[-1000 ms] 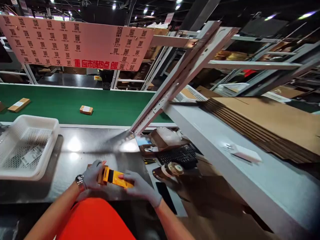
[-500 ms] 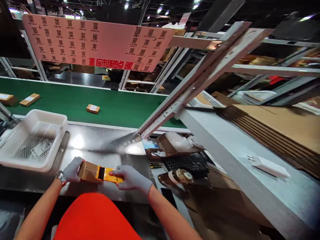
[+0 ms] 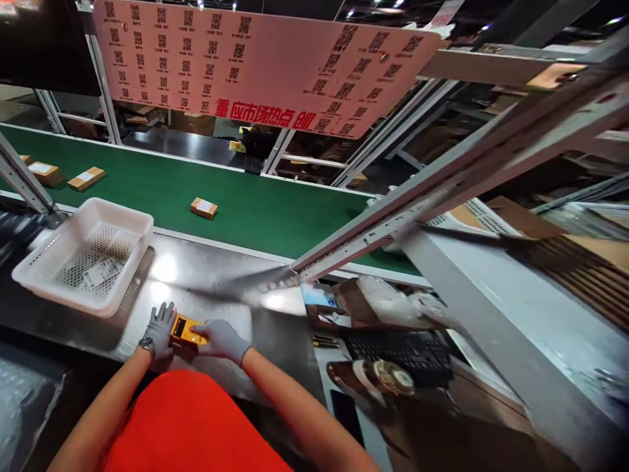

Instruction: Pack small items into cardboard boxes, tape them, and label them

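My left hand (image 3: 161, 330), in a grey glove, has its fingers stretched out against the left side of a small brown carton (image 3: 185, 353). My right hand (image 3: 219, 339), also gloved, is closed round a yellow hand-held tool with a dark slot (image 3: 189, 331), which looks like a tape dispenser. The tool sits over the carton and covers much of it. Both are at the near part of the shiny metal worktop (image 3: 211, 262). Whether tape runs from the tool cannot be made out.
A white basket (image 3: 130, 288) with a printed label (image 3: 102, 273) stands left. Small parcels (image 3: 204, 208) lie on the green conveyor (image 3: 260, 210) behind. At right are a slanting metal post (image 3: 363, 229), a keyboard (image 3: 398, 351), a jar (image 3: 393, 378), a phone (image 3: 346, 413) and stacked cardboard (image 3: 570, 269).
My right hand has brought the yellow tool left and over the carton, close to my left hand. The left hand's fingers have spread out. The view has shifted, moving the scene rightward.
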Demonstrator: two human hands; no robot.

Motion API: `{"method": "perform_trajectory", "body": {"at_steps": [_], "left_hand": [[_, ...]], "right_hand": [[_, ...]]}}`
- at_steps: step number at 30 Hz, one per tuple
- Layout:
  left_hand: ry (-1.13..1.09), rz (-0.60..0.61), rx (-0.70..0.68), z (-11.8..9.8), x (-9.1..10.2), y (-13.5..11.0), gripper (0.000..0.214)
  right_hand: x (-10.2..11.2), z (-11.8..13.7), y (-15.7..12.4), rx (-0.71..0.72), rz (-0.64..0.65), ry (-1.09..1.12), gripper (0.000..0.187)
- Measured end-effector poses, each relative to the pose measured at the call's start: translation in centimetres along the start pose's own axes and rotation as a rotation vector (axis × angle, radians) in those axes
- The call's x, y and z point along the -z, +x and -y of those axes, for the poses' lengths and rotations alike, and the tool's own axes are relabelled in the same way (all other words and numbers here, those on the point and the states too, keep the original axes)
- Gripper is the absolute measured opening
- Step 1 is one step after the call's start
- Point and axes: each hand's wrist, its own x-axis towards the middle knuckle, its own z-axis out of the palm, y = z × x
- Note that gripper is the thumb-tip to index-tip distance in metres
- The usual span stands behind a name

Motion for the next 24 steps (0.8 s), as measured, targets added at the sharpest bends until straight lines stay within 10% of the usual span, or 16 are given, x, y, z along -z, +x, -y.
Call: {"method": "perform_trajectory", "body": {"at_steps": [8, 16, 24], "left_hand": [[0.060, 0.038, 0.048, -0.7, 0.3, 0.4, 0.127], [0.124, 0.024, 0.047, -0.6, 0.2, 0.6, 0.122], [-0.059, -0.042, 0.099, -2.2, -0.1, 2.3, 0.097]], "right_hand": [[2.0, -5.3, -6.9, -0.062, 0.052, -0.052, 0.053], [1.5, -2.9, -2.7, -0.205, 0.103, -0.025, 0.040], [2.7, -9.8, -6.4, -0.611, -0.159, -0.090, 0.044]]}}
